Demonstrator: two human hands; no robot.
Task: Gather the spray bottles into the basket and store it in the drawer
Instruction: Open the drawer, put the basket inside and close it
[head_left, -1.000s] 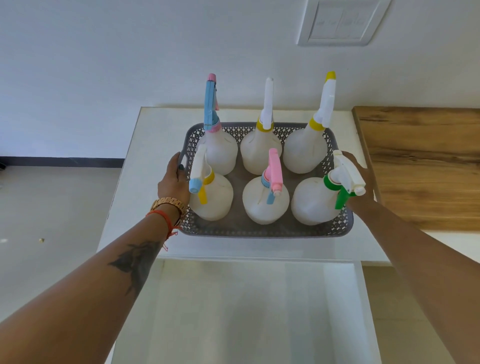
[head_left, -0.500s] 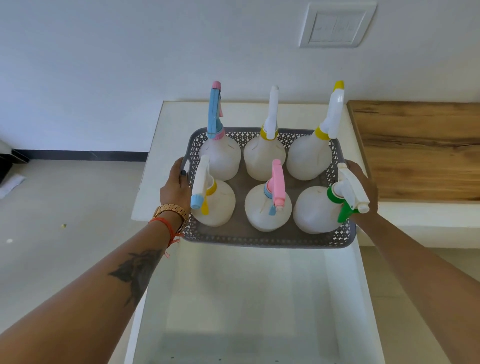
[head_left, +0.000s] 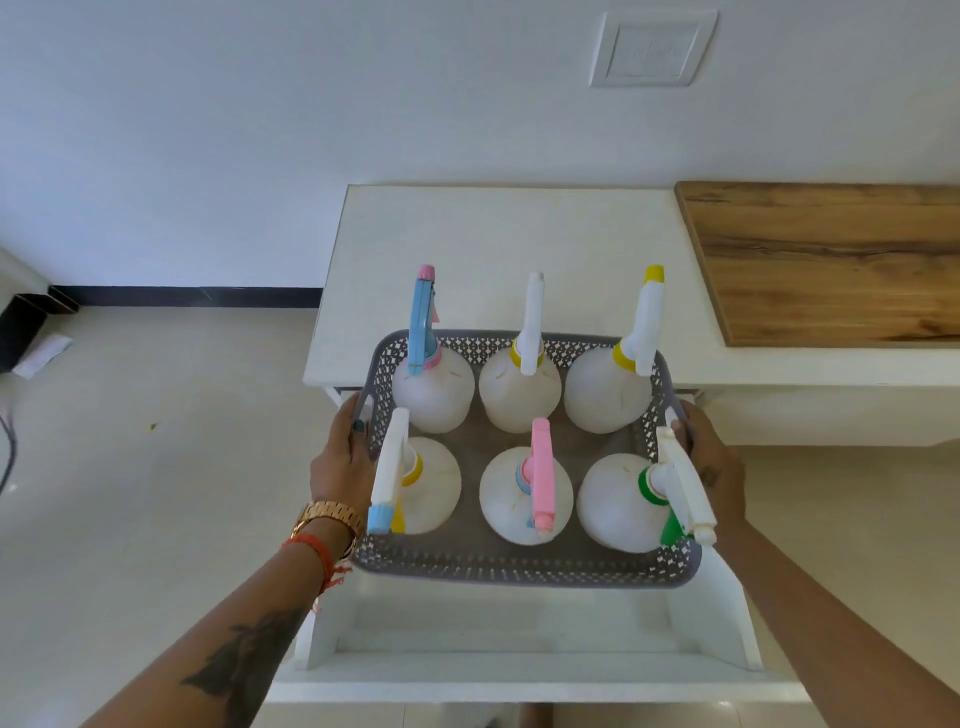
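A wooden board (head_left: 831, 260) lies at the right of the white counter (head_left: 498, 249). A wall plate (head_left: 652, 49) sits above the counter.

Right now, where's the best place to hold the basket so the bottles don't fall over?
Hold the basket by its two short ends, one hand on each side, as the left hand and right hand do. It is wide and carries six upright bottles, so gripping both ends should keep it level.

Both hands — left (head_left: 343, 462), right (head_left: 714, 473) — grip the basket (head_left: 519, 564) of six bottles (head_left: 524, 493) above the open drawer (head_left: 519, 670).
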